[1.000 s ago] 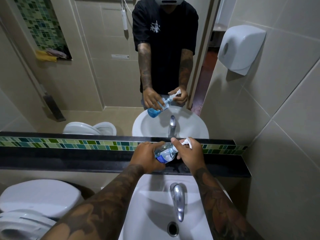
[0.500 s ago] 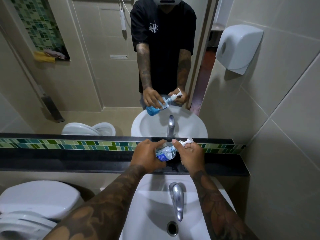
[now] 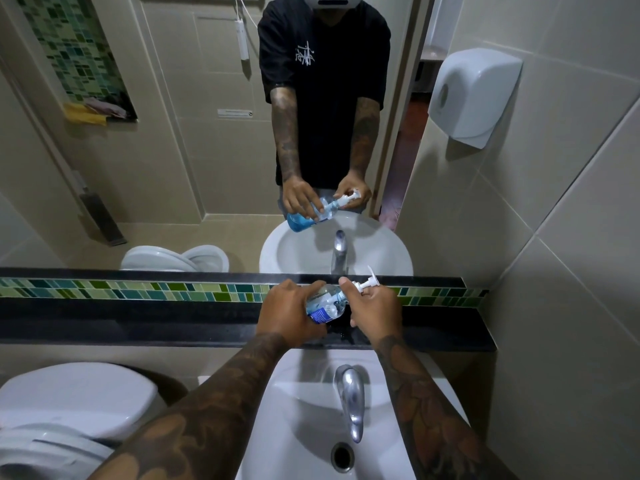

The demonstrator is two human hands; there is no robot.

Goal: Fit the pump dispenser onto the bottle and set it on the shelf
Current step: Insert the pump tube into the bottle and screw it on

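Note:
A clear bottle [image 3: 325, 303] with blue liquid and a blue label lies tilted on its side above the black shelf [image 3: 138, 327]. My left hand [image 3: 287, 313] wraps around its body. The white pump dispenser [image 3: 367, 284] sits at the bottle's neck, nozzle pointing up and right. My right hand [image 3: 374, 306] grips the pump's collar with thumb and fingers. Whether the pump is fully seated is hidden by my fingers. The mirror above repeats both hands and the bottle.
A white sink [image 3: 311, 410] with a chrome tap [image 3: 349, 400] lies below the shelf. A white toilet [image 3: 69, 403] stands at the lower left. A paper dispenser [image 3: 474, 95] hangs on the tiled right wall. A green mosaic strip [image 3: 138, 289] backs the shelf.
Both hands and the bottle stay in nearly the same spot above the shelf. My right hand has shifted its grip around the pump collar, and the nozzle now points more upward.

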